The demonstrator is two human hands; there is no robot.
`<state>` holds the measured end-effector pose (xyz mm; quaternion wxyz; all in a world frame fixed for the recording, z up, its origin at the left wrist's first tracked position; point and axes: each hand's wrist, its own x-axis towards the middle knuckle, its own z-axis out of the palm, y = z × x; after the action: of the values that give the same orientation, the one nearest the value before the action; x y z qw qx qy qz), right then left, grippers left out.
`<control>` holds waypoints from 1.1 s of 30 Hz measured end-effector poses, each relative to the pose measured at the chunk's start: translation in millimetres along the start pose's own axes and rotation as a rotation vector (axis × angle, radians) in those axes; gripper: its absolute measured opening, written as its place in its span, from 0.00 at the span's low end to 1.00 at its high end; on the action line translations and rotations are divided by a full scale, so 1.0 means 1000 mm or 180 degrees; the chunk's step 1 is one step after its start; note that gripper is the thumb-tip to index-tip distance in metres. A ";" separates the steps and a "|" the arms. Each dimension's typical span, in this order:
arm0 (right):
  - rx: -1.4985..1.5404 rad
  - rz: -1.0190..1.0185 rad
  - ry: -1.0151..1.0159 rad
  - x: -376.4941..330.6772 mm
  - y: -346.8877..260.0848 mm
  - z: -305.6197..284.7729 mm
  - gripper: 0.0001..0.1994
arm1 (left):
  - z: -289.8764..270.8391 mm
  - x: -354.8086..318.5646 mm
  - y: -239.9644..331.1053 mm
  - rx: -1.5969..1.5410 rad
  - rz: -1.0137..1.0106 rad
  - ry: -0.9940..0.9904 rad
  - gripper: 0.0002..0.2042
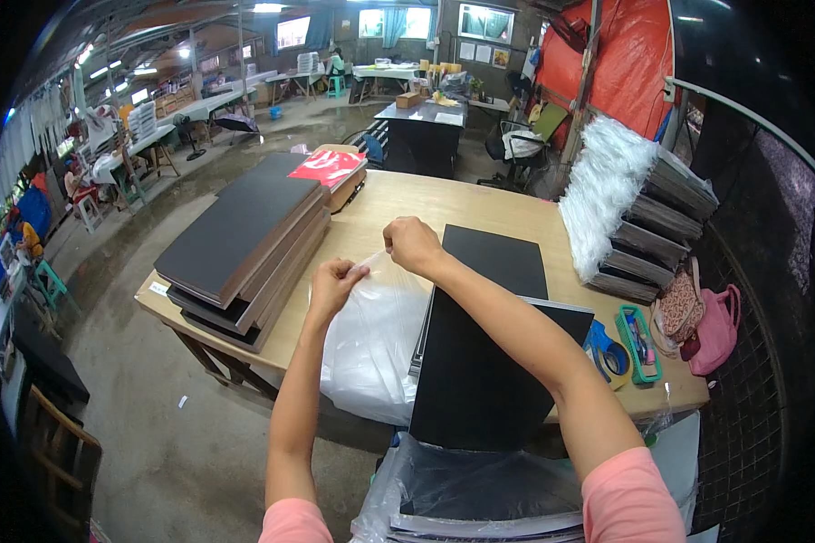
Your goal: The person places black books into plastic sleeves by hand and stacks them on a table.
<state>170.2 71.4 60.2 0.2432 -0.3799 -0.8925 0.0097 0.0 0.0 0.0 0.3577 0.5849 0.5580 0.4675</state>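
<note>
Both hands pinch the far edge of the clear plastic bag (371, 339): left hand (333, 282) nearer, right hand (411, 244) slightly beyond. The bag lies lengthwise toward the person on the wooden surface (480, 204), touching the black panel (489, 344) on its right.

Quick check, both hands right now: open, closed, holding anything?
Left hand: closed, pinching the edge of the clear plastic bag.
Right hand: closed, pinching the same bag's edge.

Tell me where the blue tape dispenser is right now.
In the head view, the blue tape dispenser sits on the wooden table at the person's right, between the black board and a green tray.
</note>
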 end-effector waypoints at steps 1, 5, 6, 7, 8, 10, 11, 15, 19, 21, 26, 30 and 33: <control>0.0094 -0.0121 -0.0170 0.001 -0.006 0.001 0.08 | 0.001 -0.001 -0.007 -0.0917 -0.0179 -0.0187 0.21; -0.0092 -0.0664 -0.1041 0.013 -0.020 0.000 0.06 | 0.008 -0.010 -0.053 -0.0820 -0.0592 -0.2431 0.23; 0.0278 -0.1024 -0.1500 0.010 -0.025 -0.005 0.05 | -0.005 -0.011 -0.046 -0.0646 -0.0511 -0.2642 0.24; 0.0730 -0.1094 -0.1870 0.006 -0.025 -0.006 0.09 | -0.026 -0.020 -0.019 -0.0404 -0.0458 -0.2916 0.24; 0.1572 -0.1422 -0.2311 0.001 -0.024 0.002 0.16 | -0.039 -0.034 0.011 -0.0176 -0.0408 -0.3191 0.25; 0.3254 -0.1456 -0.3246 -0.031 -0.064 0.005 0.26 | -0.068 -0.079 0.028 -0.0874 0.0148 -0.3187 0.27; 0.3729 -0.1574 -0.4602 -0.047 -0.080 -0.025 0.27 | -0.087 -0.102 0.005 -0.1260 0.0164 -0.3146 0.25; 0.4017 -0.2819 -0.5350 -0.140 -0.080 -0.090 0.14 | -0.061 -0.170 -0.008 -0.2658 0.1324 -0.1843 0.19; 0.5261 -0.2302 -0.2759 -0.197 -0.019 -0.154 0.12 | -0.044 -0.179 0.048 -0.0294 0.0975 -0.2539 0.17; 0.6150 -0.0926 -0.2401 -0.235 0.011 -0.147 0.16 | 0.002 -0.171 0.032 -0.1244 0.0646 -0.3657 0.14; 0.6148 -0.0270 -0.3769 -0.309 0.019 -0.117 0.32 | 0.062 -0.169 0.098 -0.6108 0.1247 -0.3119 0.24; 0.5481 -0.2526 -0.3438 -0.321 0.011 -0.112 0.24 | 0.068 -0.166 0.091 -0.5894 0.0841 -0.3759 0.30; 0.5746 -0.1136 -0.1208 -0.355 0.009 -0.134 0.18 | 0.057 -0.165 0.047 -0.4299 0.0979 -0.2601 0.29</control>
<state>446.0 -187.0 25.4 0.2941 0.1028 -0.6172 0.7225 78.3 -163.0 2.1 0.7418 0.4373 -0.1071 0.4970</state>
